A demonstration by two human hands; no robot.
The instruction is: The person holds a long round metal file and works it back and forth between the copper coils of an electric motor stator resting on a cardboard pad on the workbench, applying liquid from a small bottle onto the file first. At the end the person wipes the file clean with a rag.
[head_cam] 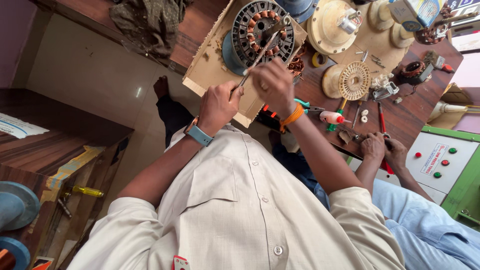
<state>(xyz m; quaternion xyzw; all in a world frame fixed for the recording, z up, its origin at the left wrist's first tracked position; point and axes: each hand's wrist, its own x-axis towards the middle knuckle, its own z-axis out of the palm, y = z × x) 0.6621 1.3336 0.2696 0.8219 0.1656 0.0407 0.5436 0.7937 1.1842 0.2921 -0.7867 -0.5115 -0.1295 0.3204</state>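
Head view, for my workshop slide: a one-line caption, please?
Left hand and right hand grip a thin metal tool over a wound motor stator.

stator [263,31]: lower rim behind hands | blue disc [15,205]: cut by left edge

Both arms reach forward, left hand [218,104] and right hand [272,84] each closed in a grip.
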